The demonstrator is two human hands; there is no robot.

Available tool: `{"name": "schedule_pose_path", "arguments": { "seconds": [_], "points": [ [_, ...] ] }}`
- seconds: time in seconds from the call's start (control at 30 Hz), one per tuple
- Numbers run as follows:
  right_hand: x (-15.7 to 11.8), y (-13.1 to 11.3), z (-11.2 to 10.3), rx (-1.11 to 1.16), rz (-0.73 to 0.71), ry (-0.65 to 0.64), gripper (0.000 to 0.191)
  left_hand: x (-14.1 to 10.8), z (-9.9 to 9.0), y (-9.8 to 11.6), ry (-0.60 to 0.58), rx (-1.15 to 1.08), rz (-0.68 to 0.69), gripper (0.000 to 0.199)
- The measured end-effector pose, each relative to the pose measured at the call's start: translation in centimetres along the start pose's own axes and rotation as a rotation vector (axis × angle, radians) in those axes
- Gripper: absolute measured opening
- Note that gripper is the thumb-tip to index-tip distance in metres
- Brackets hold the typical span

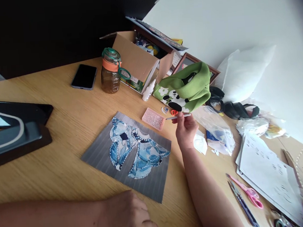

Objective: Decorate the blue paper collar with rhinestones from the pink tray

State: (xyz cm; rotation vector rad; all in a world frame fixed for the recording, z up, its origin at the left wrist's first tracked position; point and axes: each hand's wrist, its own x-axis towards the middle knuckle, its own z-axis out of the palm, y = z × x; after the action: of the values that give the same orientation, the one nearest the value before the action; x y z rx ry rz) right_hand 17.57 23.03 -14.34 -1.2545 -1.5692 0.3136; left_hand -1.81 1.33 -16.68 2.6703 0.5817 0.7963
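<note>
One slim pen sits pinched between the thumb and fingers of the right hand, which is closed on it; its long axis runs nearly level across the view, with the tip pointing left at the right-hand corner of a pink tray, though I cannot tell whether they touch; the tray, with tiny beads in it, lies just left of the right hand, much nearer to it than to the left hand; that one rests low in view with its fingers curving under, so I cannot tell how tightly they close or whether they hold anything; between the left hand and the tray lies a grey sheet with a blue picture edged in pale dots; just beyond the pen, small scraps and an orange item crowd the far side, backed by a green bag; a white bottle stands behind the tray; farther off are a jar, a phone and a cardboard box; pink scissors and papers lie right of the right forearm.
</note>
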Motion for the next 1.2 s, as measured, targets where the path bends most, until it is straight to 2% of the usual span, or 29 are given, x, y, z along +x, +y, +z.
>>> {"name": "schedule_pose_path", "arguments": {
  "seconds": [0.13,0.27,0.43,0.53,0.8,1.2],
  "points": [
    [0.0,-2.7,-1.2,0.015,-0.023,-0.005,0.036,0.3,-0.7,0.2,0.066,-0.098,-0.032,0.019],
    [-2.5,-4.2,-2.7,0.032,0.026,-0.037,0.036,0.4,-0.5,0.1,0.081,-0.105,-0.024,0.019],
    [-7.0,-3.4,-3.2,0.064,0.14,-0.03,0.038,0.4,-0.6,0.1,0.136,-0.118,-0.013,0.023],
    [-8.3,-2.6,-2.9,0.05,0.169,-0.009,0.04,0.4,-0.7,0.0,0.151,-0.13,-0.008,0.026],
    [-8.8,-2.0,-3.2,-0.04,0.119,-0.094,0.036,0.5,-0.7,0.0,0.113,-0.155,-0.023,0.021],
    [-8.9,-1.1,-3.0,-0.077,0.065,-0.169,0.032,0.6,-1.2,-0.1,0.125,-0.194,-0.044,0.024]
  ]
}}
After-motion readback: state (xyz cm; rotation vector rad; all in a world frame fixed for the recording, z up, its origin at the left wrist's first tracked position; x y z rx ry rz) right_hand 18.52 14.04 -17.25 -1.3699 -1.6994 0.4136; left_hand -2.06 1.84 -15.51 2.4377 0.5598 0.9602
